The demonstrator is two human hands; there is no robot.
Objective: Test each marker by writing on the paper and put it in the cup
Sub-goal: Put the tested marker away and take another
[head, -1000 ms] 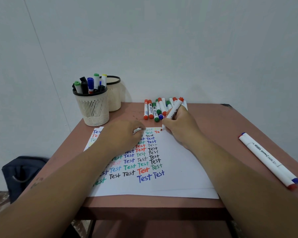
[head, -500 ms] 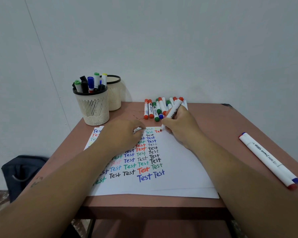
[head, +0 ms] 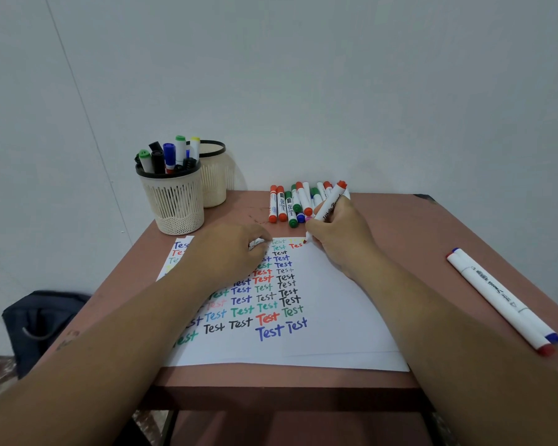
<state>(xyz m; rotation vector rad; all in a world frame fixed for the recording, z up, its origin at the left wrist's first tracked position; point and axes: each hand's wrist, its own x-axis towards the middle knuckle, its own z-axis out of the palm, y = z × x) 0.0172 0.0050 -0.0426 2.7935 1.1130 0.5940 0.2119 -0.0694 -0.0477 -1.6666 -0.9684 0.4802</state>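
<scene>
The reddish worktop (head: 416, 239) carries a white paper (head: 329, 304) filled on its left half with columns of "Test" in many colours. At the far left stands the slotted cup (head: 174, 201), already holding several markers, with a second cup (head: 215, 175) just behind it. A row of untested markers (head: 295, 202) lies beyond the paper's far edge, and two long pens (head: 500, 299) rest well apart on the right. The left hand (head: 226, 252) lies on the paper with its fingers curled over something small and white, probably the cap, though that cannot be told for sure. The right hand (head: 339, 233) has its fingers wrapped round the red marker (head: 331, 206), tilted away from the person, its tip touching the paper at the top of the sheet where a red "Tes" stands unfinished. The step in hand looks to be the last letter of that word. To do it well, the left hand should press the sheet flat so it does not slide, the tip should move with light even pressure, and the stroke must stay short, since the paper's far edge is just beside it.
</scene>
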